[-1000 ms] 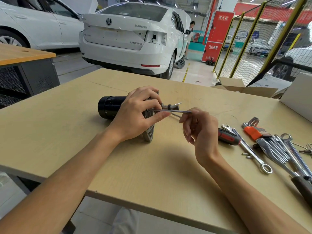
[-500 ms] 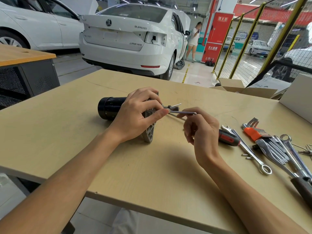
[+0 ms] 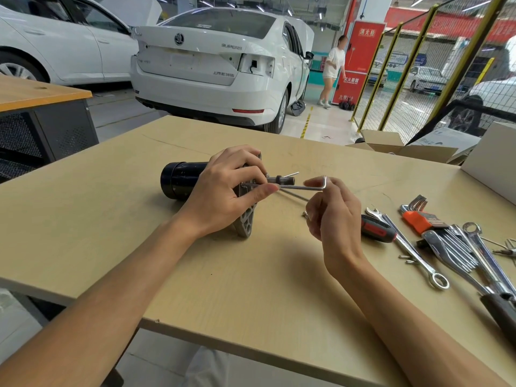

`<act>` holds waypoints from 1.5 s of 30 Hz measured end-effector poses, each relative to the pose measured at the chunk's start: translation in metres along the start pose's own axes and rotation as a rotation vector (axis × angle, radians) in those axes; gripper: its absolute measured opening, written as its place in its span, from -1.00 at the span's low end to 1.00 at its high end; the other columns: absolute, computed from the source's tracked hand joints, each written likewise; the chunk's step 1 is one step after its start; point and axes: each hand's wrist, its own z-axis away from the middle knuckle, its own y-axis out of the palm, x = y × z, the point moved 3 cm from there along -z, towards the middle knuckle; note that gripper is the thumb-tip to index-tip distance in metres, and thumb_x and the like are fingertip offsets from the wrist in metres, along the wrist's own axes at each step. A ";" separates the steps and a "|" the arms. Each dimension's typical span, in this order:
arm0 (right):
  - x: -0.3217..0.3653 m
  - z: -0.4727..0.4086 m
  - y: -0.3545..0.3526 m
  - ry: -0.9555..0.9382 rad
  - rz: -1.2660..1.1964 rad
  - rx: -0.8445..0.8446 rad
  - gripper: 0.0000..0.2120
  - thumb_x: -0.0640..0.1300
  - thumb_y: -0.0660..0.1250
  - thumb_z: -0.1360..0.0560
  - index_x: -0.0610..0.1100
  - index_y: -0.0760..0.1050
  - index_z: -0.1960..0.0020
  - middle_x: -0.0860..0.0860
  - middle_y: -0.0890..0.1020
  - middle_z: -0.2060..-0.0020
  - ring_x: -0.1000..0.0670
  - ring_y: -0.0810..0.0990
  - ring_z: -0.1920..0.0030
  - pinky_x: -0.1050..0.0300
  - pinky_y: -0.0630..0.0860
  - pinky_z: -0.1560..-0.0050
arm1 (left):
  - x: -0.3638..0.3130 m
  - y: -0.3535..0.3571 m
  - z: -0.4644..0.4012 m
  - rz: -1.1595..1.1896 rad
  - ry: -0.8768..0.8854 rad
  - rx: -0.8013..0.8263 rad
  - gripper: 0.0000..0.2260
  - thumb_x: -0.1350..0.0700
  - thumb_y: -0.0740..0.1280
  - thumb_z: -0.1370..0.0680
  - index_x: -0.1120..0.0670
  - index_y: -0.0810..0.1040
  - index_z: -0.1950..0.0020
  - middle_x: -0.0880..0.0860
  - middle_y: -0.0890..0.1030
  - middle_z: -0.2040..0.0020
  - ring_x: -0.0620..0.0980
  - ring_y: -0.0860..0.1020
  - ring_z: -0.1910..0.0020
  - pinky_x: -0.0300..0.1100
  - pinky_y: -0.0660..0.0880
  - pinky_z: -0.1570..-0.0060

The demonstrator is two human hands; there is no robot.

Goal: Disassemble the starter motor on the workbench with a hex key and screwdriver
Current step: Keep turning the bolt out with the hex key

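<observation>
Behind the pale workbench (image 3: pixel 111 219) 2 white cars are standing. On it the starter motor (image 3: pixel 181 180) is lying sideways, the left hand (image 3: pixel 223 196) gripping its flange end. The right hand (image 3: pixel 332 210) is pinching the hex key (image 3: pixel 301 187), touching the motor's face.

Our right hand (image 3: pixel 332 210) now sits further right of the starter motor (image 3: pixel 184 180), and the hex key (image 3: pixel 301 187) shows its bent end upright above our fingers, where before it was hidden.
</observation>
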 end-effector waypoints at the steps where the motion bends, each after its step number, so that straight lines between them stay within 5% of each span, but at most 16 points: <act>1: 0.000 0.000 0.000 0.019 -0.029 0.010 -0.64 -0.15 0.10 -0.67 -0.15 0.56 0.21 0.00 0.35 0.59 0.08 0.25 0.59 0.34 0.18 0.55 | 0.000 0.000 0.000 -0.003 0.004 -0.002 -0.69 -0.10 0.34 -0.53 0.13 0.66 0.14 0.01 0.63 0.00 0.02 0.49 -0.28 0.18 0.37 -0.29; 4: 0.001 0.001 0.003 0.043 -0.083 0.083 -0.47 0.01 0.11 -0.64 -0.08 0.52 0.45 -0.01 0.33 0.62 0.07 0.23 0.60 0.29 0.15 0.53 | 0.000 0.000 0.000 -0.009 0.013 -0.010 -0.69 -0.10 0.35 -0.52 0.14 0.65 0.14 0.02 0.63 0.01 0.03 0.50 -0.28 0.18 0.38 -0.27; 7: 0.002 0.003 0.005 0.027 -0.099 0.143 -0.53 0.12 0.16 -0.51 -0.06 0.49 0.49 -0.02 0.32 0.63 0.06 0.24 0.60 0.28 0.17 0.53 | -0.001 0.000 0.000 -0.016 0.015 -0.007 -0.69 -0.10 0.36 -0.52 0.15 0.65 0.14 0.03 0.63 0.01 0.04 0.50 -0.28 0.17 0.37 -0.28; 16: 0.002 0.004 0.003 -0.100 -0.085 0.185 -0.78 -0.16 0.14 -0.38 -0.18 0.53 0.29 -0.04 0.33 0.60 0.01 0.23 0.59 0.31 0.14 0.52 | 0.000 0.000 0.001 -0.017 0.005 0.005 -0.71 -0.08 0.35 -0.53 0.13 0.68 0.11 0.02 0.63 0.00 0.05 0.50 -0.28 0.17 0.37 -0.28; 24: 0.004 0.006 0.003 -0.121 -0.027 0.106 -0.62 -0.41 0.08 -0.52 -0.12 0.61 0.18 -0.02 0.33 0.58 0.02 0.24 0.55 0.34 0.18 0.53 | -0.001 -0.001 0.000 0.016 -0.027 0.007 -0.68 -0.10 0.31 -0.55 0.13 0.66 0.16 0.01 0.63 0.00 -0.01 0.47 -0.28 0.16 0.35 -0.31; 28: 0.000 0.002 0.002 -0.053 0.021 0.044 -0.74 -0.24 0.09 -0.66 -0.15 0.55 0.03 0.00 0.35 0.56 0.05 0.26 0.54 0.31 0.21 0.54 | -0.001 0.000 0.000 0.024 -0.026 0.005 -0.64 -0.14 0.31 -0.55 0.13 0.64 0.18 0.00 0.62 0.00 -0.03 0.47 -0.28 0.16 0.35 -0.30; 33: 0.001 0.002 0.003 0.001 -0.041 0.075 -0.44 0.02 0.10 -0.68 -0.07 0.53 0.44 -0.02 0.35 0.61 0.06 0.27 0.58 0.28 0.19 0.55 | 0.000 0.001 0.000 -0.003 0.004 -0.010 -0.63 -0.16 0.34 -0.53 0.14 0.63 0.20 0.02 0.63 0.01 0.02 0.49 -0.28 0.16 0.36 -0.29; 36: 0.003 0.005 0.006 -0.058 -0.033 0.148 -0.50 0.08 0.15 -0.57 -0.09 0.48 0.49 -0.04 0.33 0.63 0.03 0.25 0.59 0.29 0.19 0.54 | 0.000 0.001 0.000 -0.013 0.014 -0.013 -0.63 -0.16 0.34 -0.52 0.15 0.63 0.19 0.03 0.63 0.01 0.05 0.50 -0.28 0.17 0.37 -0.28; 41: 0.005 0.007 0.005 -0.161 -0.028 0.188 -0.74 -0.19 0.14 -0.43 -0.16 0.54 0.34 -0.07 0.33 0.60 -0.01 0.24 0.57 0.31 0.18 0.53 | 0.000 0.001 0.000 -0.012 -0.002 -0.008 -0.67 -0.11 0.35 -0.53 0.15 0.65 0.16 0.03 0.63 0.01 0.04 0.50 -0.28 0.16 0.36 -0.29; 45: 0.008 0.008 0.005 -0.176 -0.025 0.148 -0.68 -0.28 0.11 -0.39 -0.08 0.63 0.27 -0.06 0.33 0.59 0.01 0.23 0.56 0.32 0.18 0.52 | -0.001 0.000 0.000 0.018 -0.029 0.002 -0.67 -0.11 0.31 -0.55 0.14 0.66 0.15 0.01 0.63 0.00 0.00 0.47 -0.29 0.14 0.34 -0.31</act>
